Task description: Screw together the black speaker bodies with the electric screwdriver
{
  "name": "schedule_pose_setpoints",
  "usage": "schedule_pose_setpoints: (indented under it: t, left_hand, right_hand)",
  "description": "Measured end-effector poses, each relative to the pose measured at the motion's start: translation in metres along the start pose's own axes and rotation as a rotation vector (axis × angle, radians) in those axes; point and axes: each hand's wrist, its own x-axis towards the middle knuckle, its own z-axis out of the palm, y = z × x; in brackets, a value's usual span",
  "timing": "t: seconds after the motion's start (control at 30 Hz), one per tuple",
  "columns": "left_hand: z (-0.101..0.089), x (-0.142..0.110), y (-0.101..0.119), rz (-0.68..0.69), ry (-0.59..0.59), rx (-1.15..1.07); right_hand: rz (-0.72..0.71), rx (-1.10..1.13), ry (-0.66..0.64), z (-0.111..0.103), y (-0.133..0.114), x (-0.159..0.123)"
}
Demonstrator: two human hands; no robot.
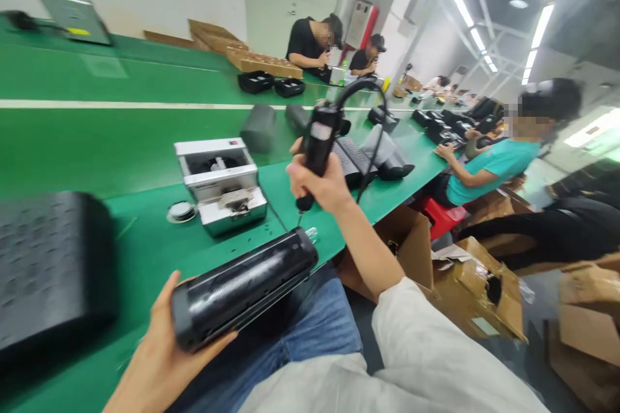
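Observation:
My left hand [167, 342] is wrapped round the near end of a long black cylindrical housing [242, 284], which lies tilted at the bench edge above my lap. In my right hand [317, 181] is a black electric screwdriver [322, 135], held upright with its cable looping over the top. Its thin bit points down at the housing's far end; whether it touches a screw there is too small to tell. Just beyond the housing stands a silver screw feeder [223, 181] with an open top. A small round white-and-silver part [181, 211] sits left of the feeder.
A large dark textured case [53, 264] fills the bench's left side. Black housings [259, 128] and grey padded trays [356, 158] stand behind my right hand. Cardboard boxes [477, 290] are on the floor at right. A co-worker in a teal shirt [494, 168] sits along the bench.

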Motion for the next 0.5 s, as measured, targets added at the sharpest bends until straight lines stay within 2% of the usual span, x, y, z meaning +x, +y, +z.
schedule_pose_setpoints:
  t: [0.07,0.13,0.2,0.27,0.4,0.5]
  left_hand:
    - [-0.006,-0.004,0.013,-0.03,-0.059,-0.023]
    - [-0.01,-0.006,0.023,0.044,-0.124,-0.063]
    - [-0.012,-0.004,0.026,0.09,-0.147,-0.111]
    - [-0.011,-0.003,0.026,0.097,-0.148,-0.156]
    - [-0.006,-0.006,0.027,0.093,-0.149,-0.199]
    - [-0.005,-0.009,0.026,0.121,-0.156,-0.193]
  right_hand:
    - [-0.106,0.024,0.026,0.004,-0.022,-0.001]
    - [-0.311,0.058,0.07,0.01,-0.036,0.007]
    - [-0.529,0.083,0.145,0.022,-0.038,0.025]
    - [-0.641,0.057,0.198,0.04,-0.026,0.045]
    - [-0.582,-0.039,0.171,0.074,0.016,0.076]
    - [-0.491,-0.095,0.145,0.083,0.044,0.093]
